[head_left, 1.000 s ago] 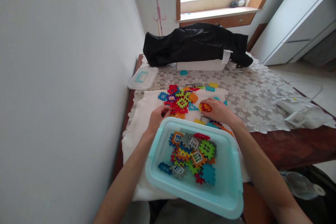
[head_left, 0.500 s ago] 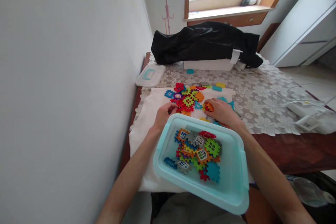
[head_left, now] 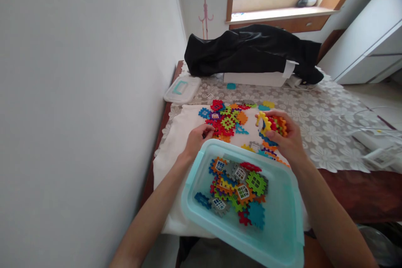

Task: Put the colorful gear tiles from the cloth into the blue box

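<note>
My right hand grips a handful of gear-edged plastic building pieces in yellow, red, orange and blue, lifted above the cloth. My left hand has its fingers curled together at the near left edge of a pile of similar pieces; whatever is in them is hidden. In front of my body a light-blue plastic bin stands tilted, with many loose pieces in it, such as a green window piece. More pieces lie between the bin's far rim and my right hand.
A white cloth covers part of the floral tablecloth. At the far left lies a clear lid. Black fabric drapes over a white box at the back. A wall closes the left side.
My right hand has risen from the cloth and turned, bringing up a cluster of pieces. My left hand stays by the pile. The view has shifted slightly.
</note>
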### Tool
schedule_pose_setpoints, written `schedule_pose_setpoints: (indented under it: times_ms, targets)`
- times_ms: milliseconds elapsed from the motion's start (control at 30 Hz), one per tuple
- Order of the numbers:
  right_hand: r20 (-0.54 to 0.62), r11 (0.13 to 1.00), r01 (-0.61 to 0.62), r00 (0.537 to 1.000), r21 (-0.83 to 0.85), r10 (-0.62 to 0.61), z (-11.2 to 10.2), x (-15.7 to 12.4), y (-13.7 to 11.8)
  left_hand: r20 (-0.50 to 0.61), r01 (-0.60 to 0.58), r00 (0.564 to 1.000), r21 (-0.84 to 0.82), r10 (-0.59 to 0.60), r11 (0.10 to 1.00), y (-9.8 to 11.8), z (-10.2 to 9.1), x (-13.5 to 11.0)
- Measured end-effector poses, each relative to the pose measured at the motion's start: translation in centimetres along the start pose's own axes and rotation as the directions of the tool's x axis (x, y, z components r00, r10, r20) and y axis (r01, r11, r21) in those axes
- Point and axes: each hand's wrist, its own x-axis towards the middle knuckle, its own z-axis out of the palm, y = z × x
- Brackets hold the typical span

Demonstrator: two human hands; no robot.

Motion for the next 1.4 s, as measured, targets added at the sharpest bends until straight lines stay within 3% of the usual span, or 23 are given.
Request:
schedule_pose_setpoints:
  times_ms: [100,200,333,467,500,567,667,733,800,867,933,1033,1100,1167,1233,1400]
  targets:
    - [0.162,0.959,0.073,0.979,0.273,-0.12,-0.1,-1.6,-2.7,0.004,-0.005,1.0,0.003,0.005,1.0,0.1,0.0,-0.1]
    - [0.402,0.904,0.117,0.867,0.411,-0.296,0.0,-2.7,-5.5,0.006,0.007,1.0,0.018,-0.007,1.0,0.2,0.0,-0.1]
    - [0.662,0.935,0.095,0.682,0.343,-0.312,0.3,-3.0,-7.9,-0.011,0.023,1.0,0.027,-0.023,0.999,0.4,0.1,-0.1]
    - [0.792,0.968,0.055,0.564,0.244,-0.232,0.5,-2.9,-7.8,-0.022,0.053,0.998,0.033,-0.053,0.998,0.8,0.2,0.0]
    - [0.794,0.965,0.035,0.561,0.26,-0.234,0.5,-2.8,-7.5,-0.023,0.055,0.998,0.03,-0.054,0.998,0.9,0.2,0.0]
    - [0.746,0.947,-0.001,0.617,0.32,-0.251,0.2,-2.5,-6.8,-0.02,0.052,0.998,0.02,-0.052,0.998,1.1,0.2,0.1]
    - [0.523,0.935,0.025,0.823,0.353,-0.219,-0.5,-1.7,-5.3,-0.012,0.051,0.999,0.009,-0.051,0.999,1.2,0.1,0.1]
    - [0.312,0.971,0.069,0.94,0.228,-0.14,-1.1,-0.8,-3.9,-0.016,0.056,0.998,0.01,-0.056,0.998,1.2,0.0,0.0]
    - [0.161,0.996,0.062,0.986,-0.064,-0.051,-1.5,0.2,-2.0,-0.027,0.055,0.998,0.027,-0.054,0.998,1.0,-0.1,0.0]
    - [0.098,0.897,0.004,0.994,-0.442,0.044,-1.9,0.9,0.6,-0.043,0.033,0.999,0.069,-0.03,0.997,0.8,-0.2,0.1]
    - [0.046,0.716,-0.082,0.986,-0.694,0.158,-2.2,1.0,3.2,-0.067,-0.014,0.998,0.133,0.023,0.991,0.6,-0.4,0.2]
    - [-0.01,0.495,-0.249,0.9,-0.833,0.437,-2.2,0.3,6.3,-0.118,-0.106,0.983,0.237,0.137,0.966,0.4,-0.6,0.4]
    - [0.026,0.444,-0.277,0.825,-0.852,0.565,-1.9,-0.3,7.2,-0.144,-0.155,0.969,0.282,0.201,0.947,0.2,-0.7,0.5]
    - [0.109,0.465,-0.239,0.788,-0.852,0.605,-1.4,-0.7,7.3,-0.15,-0.164,0.965,0.3,0.216,0.94,-0.1,-0.7,0.5]
    - [0.218,0.533,-0.164,0.784,-0.83,0.58,-0.6,-0.8,6.8,-0.138,-0.142,0.972,0.293,0.189,0.945,-0.4,-0.7,0.6]
    - [0.516,0.783,0.091,0.797,-0.615,0.313,1.3,-0.2,5.4,-0.083,-0.087,0.99,0.237,0.11,0.968,-0.6,-0.7,0.5]
